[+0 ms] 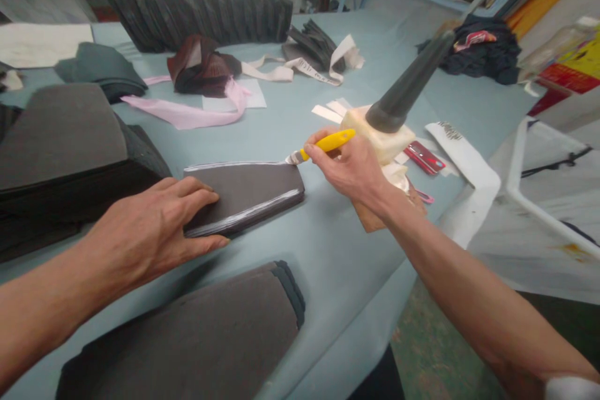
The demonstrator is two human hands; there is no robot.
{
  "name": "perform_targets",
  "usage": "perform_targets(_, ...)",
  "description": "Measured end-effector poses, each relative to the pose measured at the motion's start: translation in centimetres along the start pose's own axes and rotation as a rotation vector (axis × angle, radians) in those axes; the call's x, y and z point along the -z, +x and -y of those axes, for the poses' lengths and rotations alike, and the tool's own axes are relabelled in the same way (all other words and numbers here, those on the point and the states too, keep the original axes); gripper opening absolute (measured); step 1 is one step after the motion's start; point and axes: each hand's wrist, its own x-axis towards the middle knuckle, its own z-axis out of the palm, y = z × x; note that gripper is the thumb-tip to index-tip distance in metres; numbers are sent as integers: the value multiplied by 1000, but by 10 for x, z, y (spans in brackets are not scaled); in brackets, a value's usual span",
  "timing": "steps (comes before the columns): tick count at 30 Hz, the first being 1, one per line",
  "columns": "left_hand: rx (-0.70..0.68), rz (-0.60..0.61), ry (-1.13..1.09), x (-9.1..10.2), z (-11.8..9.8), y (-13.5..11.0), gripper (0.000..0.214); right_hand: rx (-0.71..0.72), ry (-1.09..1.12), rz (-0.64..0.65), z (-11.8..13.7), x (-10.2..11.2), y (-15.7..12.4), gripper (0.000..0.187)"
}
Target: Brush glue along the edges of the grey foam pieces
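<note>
Dark pile point(187, 340) nearest, at 7 o'clock. Slim stack point(257, 189) near centre, long edges streaked white. Left hand point(162, 222) lies spread, unclenched, on its 9 o'clock end; right hand point(352, 165) pinches yellow brush point(335, 140), tip at 1–2 o'clock corner. Step, judged: edge brushing; next stroke calls for steady left-hand pressure.

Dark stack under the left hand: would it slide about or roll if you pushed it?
Rolling seems unlikely: the dark stack lies broad and flat on the table. A sideways push might shear it, as its near side shows many thin layers. The white-streaked edge could be slick or tacky; I can't tell which.
</note>
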Motion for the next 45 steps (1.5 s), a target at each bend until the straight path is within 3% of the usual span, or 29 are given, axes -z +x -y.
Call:
perform_targets(5,17,26,-6,2,-2,2,66,-10,-45,-136,5,19,-9,22)
perform_targets(14,-39,-3,-19,-6,5,1,60,30,154,-168,22,9,-32,17)
perform_targets(22,-47,-1,-113,0,9,5,68,-113,247,-229,11,32,-90,17)
perform_targets(27,-17,18,-46,4,3,3,66,-196,341,-271,10,39,-115,30)
perform_targets(38,-11,11,54,5,-12,-3,58,-268,418,-256,5,33,-151,32)
perform_targets(45,6,23,74,9,-16,-3,47,-328,478,-261,8,35,-164,44)
